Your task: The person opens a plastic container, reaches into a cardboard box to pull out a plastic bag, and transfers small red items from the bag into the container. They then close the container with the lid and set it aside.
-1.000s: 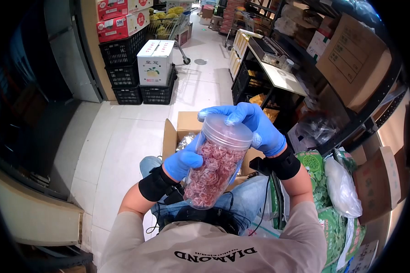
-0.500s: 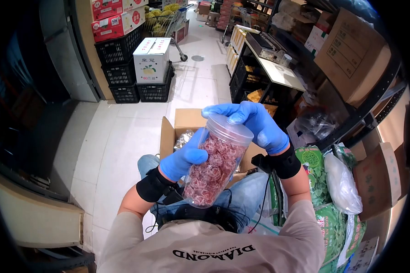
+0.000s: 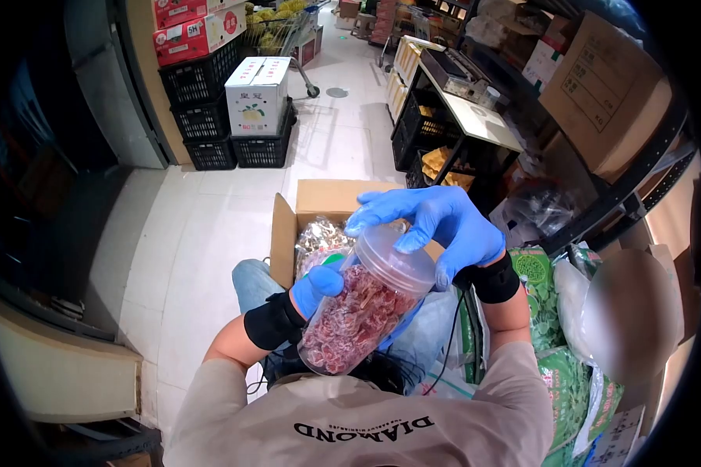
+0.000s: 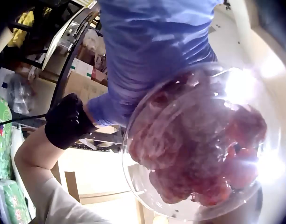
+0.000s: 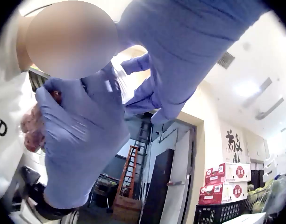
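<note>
A clear plastic jar point(image 3: 354, 319) full of reddish, white-dusted lumps tilts in front of the chest, its translucent screw lid point(image 3: 396, 261) up and to the right. My blue-gloved left hand point(image 3: 317, 289) grips the jar's body, thumb on the near side, the other fingers mostly hidden behind it. Over the lid arches my gloved right hand point(image 3: 440, 226), fingers and thumb spread round its rim. The left wrist view looks through the jar's round base point(image 4: 199, 149) at the lumps. In the right wrist view the left hand point(image 5: 82, 135) wraps the jar.
An open carton point(image 3: 284, 237) with plastic-wrapped goods and a green lid stands just beyond the hands. Green bags point(image 3: 557, 373) and a white plastic bag lie at the right, below shelving with a large cardboard box point(image 3: 604, 93). Black crates point(image 3: 265, 144) stand ahead on the left.
My right hand's fingers have lifted and spread wider about the lid. The jar has swung to a stronger tilt, and more of the carton's contents shows behind it.
</note>
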The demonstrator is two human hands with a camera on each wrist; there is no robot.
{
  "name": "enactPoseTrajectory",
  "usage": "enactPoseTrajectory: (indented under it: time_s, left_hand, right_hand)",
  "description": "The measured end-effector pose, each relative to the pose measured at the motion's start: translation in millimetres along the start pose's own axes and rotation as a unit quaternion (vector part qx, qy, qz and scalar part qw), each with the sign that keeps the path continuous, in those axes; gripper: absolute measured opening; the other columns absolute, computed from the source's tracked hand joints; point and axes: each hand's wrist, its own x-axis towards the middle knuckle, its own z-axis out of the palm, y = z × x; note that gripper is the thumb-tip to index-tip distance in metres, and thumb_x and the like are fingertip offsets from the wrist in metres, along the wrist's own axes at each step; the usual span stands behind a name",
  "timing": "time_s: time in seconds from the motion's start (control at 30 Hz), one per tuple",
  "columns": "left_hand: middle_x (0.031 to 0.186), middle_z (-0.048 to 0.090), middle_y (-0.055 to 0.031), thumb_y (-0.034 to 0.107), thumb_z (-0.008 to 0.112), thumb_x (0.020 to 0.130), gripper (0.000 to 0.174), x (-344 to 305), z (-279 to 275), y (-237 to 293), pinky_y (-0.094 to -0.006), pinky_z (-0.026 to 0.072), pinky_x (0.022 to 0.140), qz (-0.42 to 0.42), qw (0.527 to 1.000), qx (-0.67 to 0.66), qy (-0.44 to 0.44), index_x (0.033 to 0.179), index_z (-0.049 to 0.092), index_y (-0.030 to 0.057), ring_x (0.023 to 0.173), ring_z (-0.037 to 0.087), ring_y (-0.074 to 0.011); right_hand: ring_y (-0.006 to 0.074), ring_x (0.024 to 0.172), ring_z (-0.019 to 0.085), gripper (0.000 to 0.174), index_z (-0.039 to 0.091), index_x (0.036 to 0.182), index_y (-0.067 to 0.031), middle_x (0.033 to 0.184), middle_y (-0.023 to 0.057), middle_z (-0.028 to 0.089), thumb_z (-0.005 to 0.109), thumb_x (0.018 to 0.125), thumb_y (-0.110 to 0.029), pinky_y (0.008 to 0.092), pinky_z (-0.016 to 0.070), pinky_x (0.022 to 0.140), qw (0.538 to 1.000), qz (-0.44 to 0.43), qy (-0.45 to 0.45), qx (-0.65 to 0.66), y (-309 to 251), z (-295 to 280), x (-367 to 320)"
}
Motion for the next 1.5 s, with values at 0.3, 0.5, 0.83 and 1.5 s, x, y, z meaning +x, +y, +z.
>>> enactPoseTrajectory:
  time_s: [0.3, 0.5, 0.83, 1.5]
  left_hand:
    - [0.129, 0.064, -0.0105, 0.034, 0.087, 0.077, 0.077, 34, 53, 41, -0.0340, 0.0498, 0.101, 0.064, 0.861, 0.483, 0.145, 0.137, 0.055, -0.0028, 0.118, 0.060, -0.0150]
    - [0.112, 0.072, -0.0094, 0.028, 0.092, 0.070, 0.067, 40, 50, 45, -0.0315, 0.0546, 0.093, 0.131, 0.737, 0.627, 0.217, 0.123, 0.065, -0.0021, 0.100, 0.068, -0.0145]
    - [0.106, 0.074, -0.0110, 0.029, 0.090, 0.070, 0.064, 36, 40, 40, -0.0313, 0.0563, 0.089, 0.148, 0.668, 0.688, 0.243, 0.120, 0.067, -0.0027, 0.095, 0.071, -0.0142]
    - [0.094, 0.069, -0.0025, 0.026, 0.085, 0.074, 0.047, 7, 3, 4, -0.0269, 0.0484, 0.078, -0.039, 0.860, 0.501, 0.093, 0.108, 0.067, -0.0016, 0.086, 0.059, -0.0068]
  right_hand:
    - [0.0245, 0.119, 0.066, 0.036, 0.073, 0.108, 0.0010, 0.122, 0.0174, 0.071, 0.088, 0.078, -0.012, 0.0391, 0.0486, 0.107, 0.964, 0.115, 0.237, -0.032, -18, 20, -14]
    - [0.0192, 0.119, 0.065, 0.048, 0.068, 0.121, 0.0023, 0.124, 0.0119, 0.070, 0.088, 0.078, -0.007, 0.0347, 0.0499, 0.106, 0.917, 0.192, 0.313, -0.154, -13, 20, -11]
    - [0.0189, 0.120, 0.063, 0.061, 0.059, 0.133, 0.0013, 0.130, 0.0099, 0.066, 0.086, 0.080, -0.011, 0.0346, 0.0489, 0.107, 0.929, 0.164, 0.311, -0.119, 19, 12, -26]
    - [0.0375, 0.075, 0.056, 0.061, 0.062, 0.101, 0.0032, 0.084, 0.0194, 0.056, 0.059, 0.080, -0.054, 0.0432, 0.0442, 0.070, 0.870, 0.056, 0.054, -0.487, 32, 44, -46]
